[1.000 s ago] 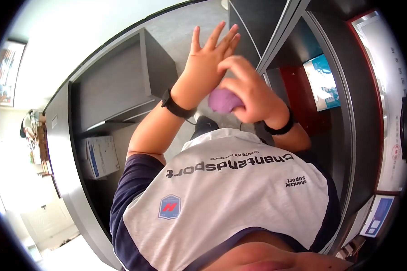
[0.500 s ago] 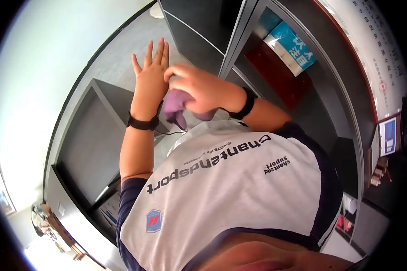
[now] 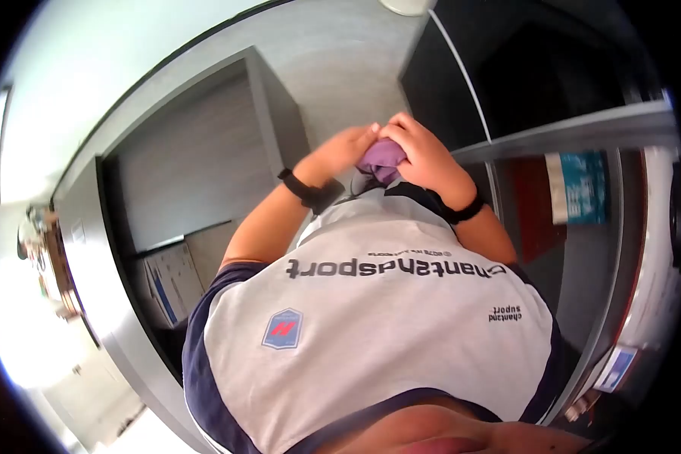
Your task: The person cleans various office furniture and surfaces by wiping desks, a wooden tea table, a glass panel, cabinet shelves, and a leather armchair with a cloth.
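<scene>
Presently, upper middle of frame: right hand (image 3: 425, 157) pinching purple cloth (image 3: 382, 159); left hand (image 3: 340, 155) blurred beside it — grip I cannot tell. Step, I judge: two-handed cloth handling — next move calls for secure right-hand hold.

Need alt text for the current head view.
A person's right hand grips a bunched purple cloth, with the slightly blurred left hand close beside it. Both wear black wristbands. Seen from above, a white shirt with navy sleeves fills the foreground, between a grey shelf unit at picture left and dark cabinetry at right.
</scene>
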`<state>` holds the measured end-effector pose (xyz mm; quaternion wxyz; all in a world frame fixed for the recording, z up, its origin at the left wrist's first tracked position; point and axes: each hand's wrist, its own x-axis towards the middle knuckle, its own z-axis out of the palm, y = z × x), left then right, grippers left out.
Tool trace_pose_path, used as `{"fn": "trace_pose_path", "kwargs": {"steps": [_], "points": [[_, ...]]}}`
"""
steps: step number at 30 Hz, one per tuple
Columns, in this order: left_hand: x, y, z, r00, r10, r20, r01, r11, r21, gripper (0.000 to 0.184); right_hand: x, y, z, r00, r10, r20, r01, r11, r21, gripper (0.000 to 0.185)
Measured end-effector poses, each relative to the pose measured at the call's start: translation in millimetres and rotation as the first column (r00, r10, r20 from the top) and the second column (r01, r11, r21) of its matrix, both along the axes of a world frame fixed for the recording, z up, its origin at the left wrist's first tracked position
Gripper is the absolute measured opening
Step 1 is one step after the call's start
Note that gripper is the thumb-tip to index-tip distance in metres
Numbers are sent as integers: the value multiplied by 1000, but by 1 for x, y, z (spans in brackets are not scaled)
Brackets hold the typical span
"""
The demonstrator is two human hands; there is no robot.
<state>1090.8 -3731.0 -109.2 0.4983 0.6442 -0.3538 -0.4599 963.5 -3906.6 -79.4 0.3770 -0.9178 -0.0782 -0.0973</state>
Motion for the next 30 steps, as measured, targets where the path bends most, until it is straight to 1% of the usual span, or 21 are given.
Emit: {"fn": "trace_pose_path", "kwargs": {"steps": [1,3,4,7,8,9,10,11,12,13,14,16,17,19,21,22,23,25,27,28,30], "points": [[2,13,-10,968,17,-252,-22,1000,-20,41,9,5,-2,999,-5,-44,6,1000,20,46],[6,33,-21,943,-105,-316,53,984,-168,41,31,16,-7,997,29,-66,-28,1000,10,48],[3,34,-10,999,-24,43,25,999,-33,38,41,19,-9,996,44,-80,-44,999,3,50],[20,64,-24,965,232,-126,-216,968,131,34,77,26,-12,986,151,69,-136,973,-184,55],[27,78,-43,928,373,16,-373,927,45,31,90,23,-13,979,195,55,-181,963,-201,55],[30,91,-63,806,587,73,-582,809,-82,29,105,17,-18,970,240,38,-229,955,-187,53],[36,109,-70,667,743,58,-741,669,-52,27,121,9,-25,958,285,26,-277,946,-170,52],[41,128,-77,500,860,-103,-866,497,-56,26,138,1,-30,944,329,15,-324,935,-147,51],[45,146,-66,399,895,200,-896,427,-119,24,152,-4,-33,932,362,23,-356,926,-126,46],[47,158,-53,240,842,482,-909,370,-193,27,168,-10,-41,920,393,-6,-391,913,-118,41],[47,164,-50,199,737,646,-907,388,-162,30,184,-16,-51,902,431,-13,-429,895,-120,38],[47,174,-53,97,436,894,-920,381,-86,37,220,-26,-73,851,526,-15,-522,842,-138,34],[48,176,-76,176,459,871,-951,309,29,46,238,-30,-84,818,575,-17,-571,807,-149,32],[42,165,-128,287,333,898,-940,277,197,54,267,-34,-95,741,669,-51,-667,726,-169,30],[26,141,-201,480,281,831,-877,162,452,67,288,-42,-92,657,749,-90,-748,632,-201,28],[17,130,-225,538,278,796,-841,111,530,74,295,-47,-88,626,773,-108,-772,594,-226,26],[13,112,-214,622,428,656,-750,82,657,79,306,-52,-85,601,791,-117,-792,569,-221,26],[1,91,-246,382,325,865,-887,-135,442,79,325,-64,-85,568,808,-155,-817,531,-226,25],[16,91,-251,279,560,780,-843,-246,478,71,343,-80,-96,543,825,-156,-832,505,-229,24],[24,95,-234,317,664,677,-770,-236,592,63,352,-87,-104,530,833,-160,-841,491,-228,24],[18,109,-238,323,683,656,-728,-264,633,56,367,-98,-117,494,840,-224,-857,426,-289,24]]}}
